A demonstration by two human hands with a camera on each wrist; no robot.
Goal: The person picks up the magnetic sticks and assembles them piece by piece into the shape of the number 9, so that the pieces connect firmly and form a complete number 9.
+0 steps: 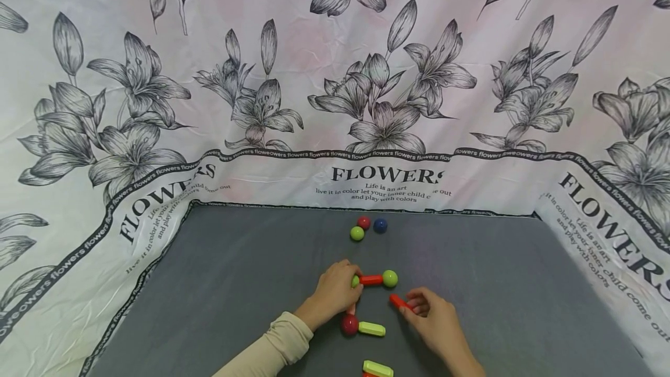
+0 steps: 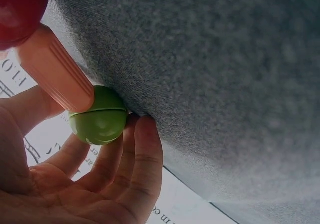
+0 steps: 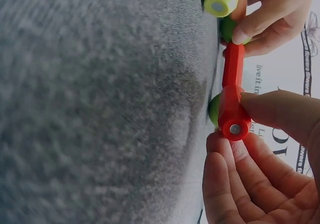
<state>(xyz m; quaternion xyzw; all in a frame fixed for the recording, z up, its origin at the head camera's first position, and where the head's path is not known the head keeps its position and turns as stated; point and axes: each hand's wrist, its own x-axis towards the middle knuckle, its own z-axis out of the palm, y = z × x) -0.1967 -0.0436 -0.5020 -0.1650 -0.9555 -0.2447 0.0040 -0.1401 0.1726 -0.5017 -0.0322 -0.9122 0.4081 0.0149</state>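
At the left, the person's left hand (image 1: 331, 288) curls its thumb and fingers round a glossy green plastic-looking ball (image 2: 100, 121), at the far left corner of a partly joined frame on the dark grey cloth-like surface (image 1: 235, 284). From that ball a ridged salmon-orange rod (image 2: 59, 69) runs toward the person to a glossy dark red ball (image 1: 349, 324), the near left corner, from which a faceted yellow-green rod (image 1: 372, 329) points right with its far end free. Well beyond the hands lie a loose lime-green ball (image 1: 357, 233), a bright red ball (image 1: 363, 223) and a dark blue ball (image 1: 380, 225), close together. From the gripped ball a smooth red rod (image 1: 371, 279) goes right to a second glossy green ball (image 1: 389, 278). Nearest the person, a spare yellow-green bar (image 1: 378, 369) lies beside a red piece cut off by the view's edge. At the right, the right hand (image 1: 431, 317) pinches another red rod (image 1: 400, 301) between thumb and fingers, its tip near the second green ball, seemingly just short of it.

The step in hand looks like adding this rod to the right corner; that would call for lining its tip up with the ball while the left hand steadies the frame.
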